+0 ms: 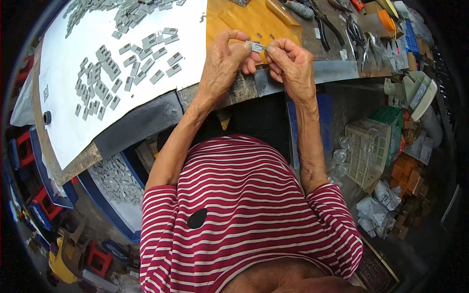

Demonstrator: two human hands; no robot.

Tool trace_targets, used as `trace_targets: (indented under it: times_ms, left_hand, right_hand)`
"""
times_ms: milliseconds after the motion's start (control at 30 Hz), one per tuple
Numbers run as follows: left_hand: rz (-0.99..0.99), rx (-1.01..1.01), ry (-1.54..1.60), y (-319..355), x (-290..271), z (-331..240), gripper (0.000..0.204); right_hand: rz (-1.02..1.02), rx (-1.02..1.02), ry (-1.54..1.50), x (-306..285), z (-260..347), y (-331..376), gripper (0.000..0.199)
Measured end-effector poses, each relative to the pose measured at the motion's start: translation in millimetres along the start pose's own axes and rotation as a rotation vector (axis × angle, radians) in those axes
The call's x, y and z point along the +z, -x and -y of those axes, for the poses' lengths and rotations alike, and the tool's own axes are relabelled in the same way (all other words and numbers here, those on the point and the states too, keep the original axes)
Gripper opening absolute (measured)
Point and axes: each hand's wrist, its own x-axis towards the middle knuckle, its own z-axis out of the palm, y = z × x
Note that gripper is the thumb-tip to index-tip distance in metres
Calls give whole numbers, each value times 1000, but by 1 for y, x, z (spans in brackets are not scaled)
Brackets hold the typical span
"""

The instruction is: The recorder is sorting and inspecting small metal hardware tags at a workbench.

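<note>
My left hand (221, 63) pinches a small grey rectangular metal-looking piece (256, 47) between thumb and fingers, just above an orange-yellow sheet (225, 23). From the other side my right hand (297, 63) comes in with thumb and forefinger pressed together at the right end of that piece. Whatever sits between those right fingertips is tiny and mostly hidden. Two small dark bits (272, 36) lie on the yellow sheet just beyond my hands. To the left, many similar grey pieces (108, 68) are spread over a white sheet (146, 100).
Pliers (328, 31) and cables (355, 31) lie at the right of the bench. A dark strip (312, 73) covers its front edge. A blue-rimmed bin (100, 205) of grey pieces stands below left. Plastic crates (366, 149) and boxes stand on the right.
</note>
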Motion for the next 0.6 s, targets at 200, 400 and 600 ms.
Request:
trace_targets:
  times_ms: [200,400,600]
  left_hand:
    - [18,-7,-56,3,-1,-5,20]
    - [34,24,-89,6,4,-5,18]
    - [34,39,-92,8,3,1,16]
  right_hand:
    - [2,1,-80,-3,-1,1,17]
    - [0,-26,-27,-3,-2,3,16]
    - [-30,-44,127,-4,-6,6,15]
